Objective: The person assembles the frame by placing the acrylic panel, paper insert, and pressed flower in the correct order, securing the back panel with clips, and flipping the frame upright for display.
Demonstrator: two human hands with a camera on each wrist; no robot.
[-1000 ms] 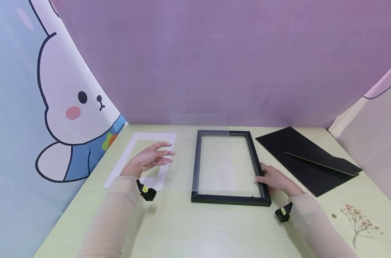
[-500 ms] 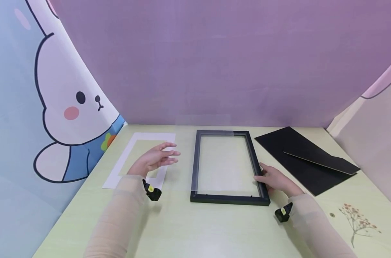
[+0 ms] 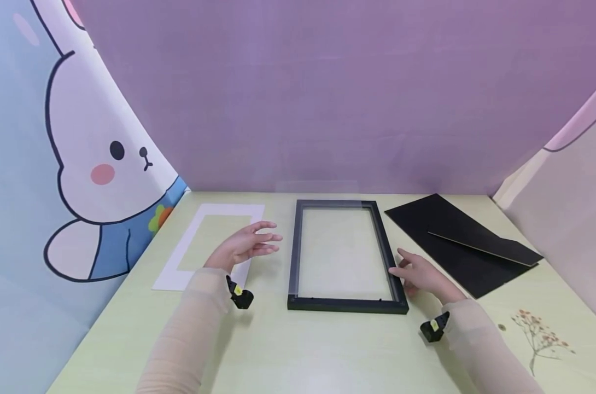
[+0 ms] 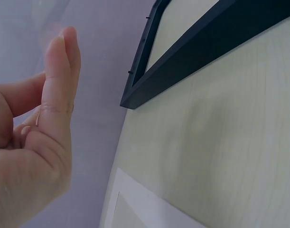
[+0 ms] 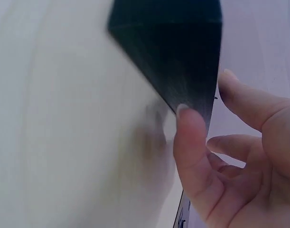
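A black picture frame (image 3: pixel 294 251) lies on the table in the head view, its inner edge set with small dark tabs. Raised to its left, my left hand (image 3: pixel 244 244) pinches a clear, nearly invisible sheet (image 3: pixel 322 187) between thumb and fingers. That sheet hangs tilted over the frame, its upper edge faint against the purple backdrop. At the frame's right side bar my right hand (image 3: pixel 421 276) grips with the thumb over the inner edge and fingers against the outer side. The right wrist view shows a fingertip (image 5: pixel 190 126) touching the bar.
A white mat border (image 3: pixel 180 279) with a cut-out lies left, partly beneath the left forearm. To the right lies a black backing board (image 3: pixel 426 210) with a raised flap (image 3: pixel 490 243). A printed flower sprig (image 3: pixel 539 334) marks the table near its right edge. Fabric hangs behind.
My left hand has moved right with the clear sheet, which now reaches further over the frame. My right hand stays at the frame's right bar.
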